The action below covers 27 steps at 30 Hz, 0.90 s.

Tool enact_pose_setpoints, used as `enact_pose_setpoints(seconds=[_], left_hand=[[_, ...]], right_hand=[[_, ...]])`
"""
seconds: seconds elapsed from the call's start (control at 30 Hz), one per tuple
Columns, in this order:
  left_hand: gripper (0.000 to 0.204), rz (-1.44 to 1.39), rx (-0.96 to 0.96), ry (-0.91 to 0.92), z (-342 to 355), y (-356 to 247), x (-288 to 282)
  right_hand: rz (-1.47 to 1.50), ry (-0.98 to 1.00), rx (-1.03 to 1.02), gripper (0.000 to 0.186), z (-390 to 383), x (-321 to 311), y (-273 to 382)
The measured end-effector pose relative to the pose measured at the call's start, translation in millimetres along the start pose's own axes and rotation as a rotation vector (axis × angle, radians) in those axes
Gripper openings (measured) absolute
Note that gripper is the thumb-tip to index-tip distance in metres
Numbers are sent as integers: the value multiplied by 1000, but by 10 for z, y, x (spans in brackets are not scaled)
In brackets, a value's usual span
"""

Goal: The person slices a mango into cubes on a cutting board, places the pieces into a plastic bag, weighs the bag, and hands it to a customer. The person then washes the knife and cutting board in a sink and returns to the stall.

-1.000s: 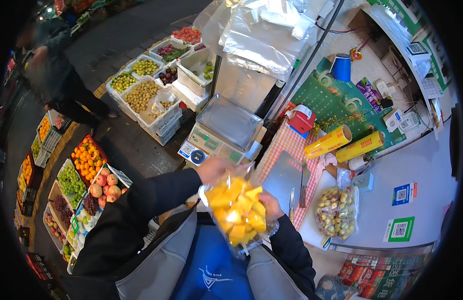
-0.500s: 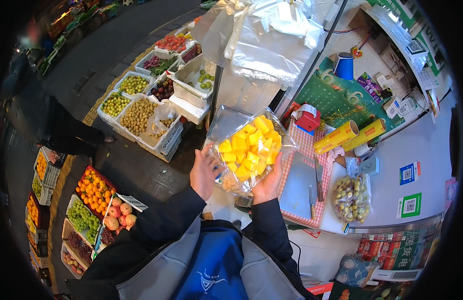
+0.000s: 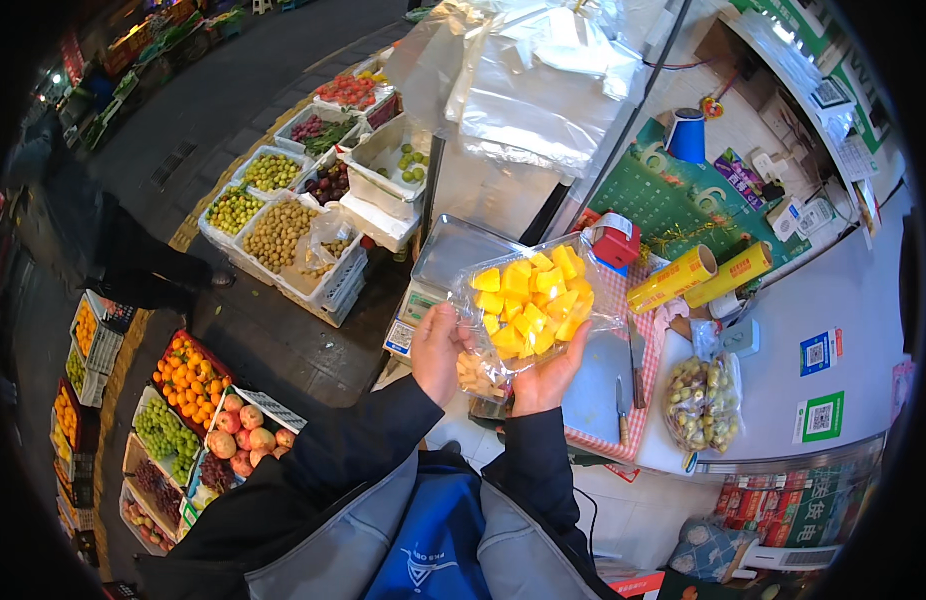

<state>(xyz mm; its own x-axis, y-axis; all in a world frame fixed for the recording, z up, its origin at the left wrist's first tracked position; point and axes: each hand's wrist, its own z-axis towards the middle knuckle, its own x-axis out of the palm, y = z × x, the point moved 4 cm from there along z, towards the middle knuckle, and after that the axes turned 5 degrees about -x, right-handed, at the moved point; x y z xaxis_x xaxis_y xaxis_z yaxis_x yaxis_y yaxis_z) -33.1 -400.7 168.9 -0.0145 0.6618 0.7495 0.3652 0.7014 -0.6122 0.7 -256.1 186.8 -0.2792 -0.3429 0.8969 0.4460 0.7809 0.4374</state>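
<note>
A clear tray of yellow mango chunks (image 3: pixel 531 305), loosely covered in shiny cling film, is up in front of me over the counter. My right hand (image 3: pixel 551 378) grips its lower right side, thumb along the edge and the other fingers hidden beneath. At the left edge, my left hand (image 3: pixel 439 350) has its fingers closed on the crinkled cling film (image 3: pixel 475 340). Behind the tray stands a weighing scale (image 3: pixel 461 250) with a bare metal pan. Pale cut pieces (image 3: pixel 481 376) in a container show just below the tray.
Right of my hands are a cutting board (image 3: pixel 595 385), a knife (image 3: pixel 623 410) and two yellow film rolls (image 3: pixel 698 275). A bag of green fruit (image 3: pixel 703 400) sits farther right. Plastic bags (image 3: pixel 548 90) hang ahead. Fruit crates (image 3: pixel 303 250) stand left, where a person (image 3: pixel 103 240) is walking.
The tray and both hands have shifted right. My left hand has moved lower along the tray's left edge, and more of the scale shows.
</note>
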Motion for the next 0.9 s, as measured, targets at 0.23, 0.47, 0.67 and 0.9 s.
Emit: enact_pose_setpoints(seconds=[0.23, 0.47, 0.67, 0.9], left_hand=[[24, 70, 184, -230, -27, 162, 103], [41, 402, 631, -207, 319, 338, 137], [47, 554, -15, -20, 468, 541, -495], [62, -107, -322, -154, -33, 750, -1294]], right_hand=[[58, 18, -97, 68, -18, 38, 223], [-2, -10, -89, 69, -289, 216, 140], [-6, -18, -7, 67, -235, -307, 52], [-62, -134, 210, 65, -603, -1249, -976]])
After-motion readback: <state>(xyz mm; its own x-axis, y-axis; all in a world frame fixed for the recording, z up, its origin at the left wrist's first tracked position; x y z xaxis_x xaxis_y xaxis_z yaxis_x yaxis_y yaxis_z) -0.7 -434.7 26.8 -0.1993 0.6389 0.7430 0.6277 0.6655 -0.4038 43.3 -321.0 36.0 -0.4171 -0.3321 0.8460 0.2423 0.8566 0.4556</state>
